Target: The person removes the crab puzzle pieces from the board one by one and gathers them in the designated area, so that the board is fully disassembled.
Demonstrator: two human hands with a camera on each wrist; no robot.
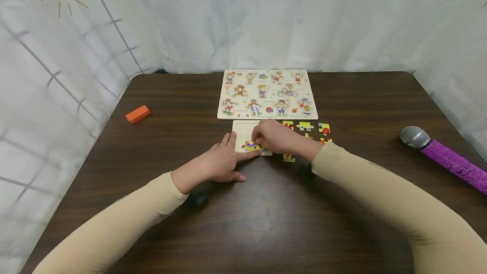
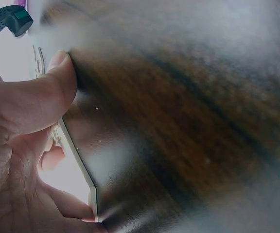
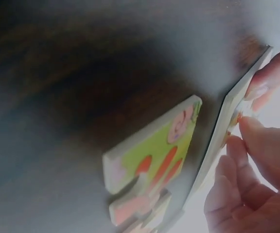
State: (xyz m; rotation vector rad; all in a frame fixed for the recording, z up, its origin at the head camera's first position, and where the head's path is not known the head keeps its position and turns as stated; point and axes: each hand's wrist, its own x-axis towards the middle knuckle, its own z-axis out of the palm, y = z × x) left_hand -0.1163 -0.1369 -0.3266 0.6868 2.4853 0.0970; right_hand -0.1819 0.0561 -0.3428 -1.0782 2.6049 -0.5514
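A small pale wooden puzzle tray [image 1: 243,128] lies on the table, with colourful jigsaw pieces [image 1: 249,145] along its near side. My left hand [image 1: 223,160] rests beside it with fingers spread and straight; the index finger reaches across the tray's near edge. In the left wrist view, that hand [image 2: 21,141] lies along the tray's rim. Over the tray, my right hand [image 1: 277,138] has its fingers curled. The right wrist view shows its thumb and fingertips pinching a jigsaw piece, mostly hidden, at the tray [image 3: 212,145]. A loose yellow-green piece [image 3: 166,141] lies close by.
Several loose jigsaw pieces [image 1: 305,126] lie right of the tray, some under the right forearm. Behind it is a large picture board [image 1: 271,95] of children playing sports. An orange block [image 1: 138,114] lies at left, a purple-handled microphone [image 1: 449,160] at right.
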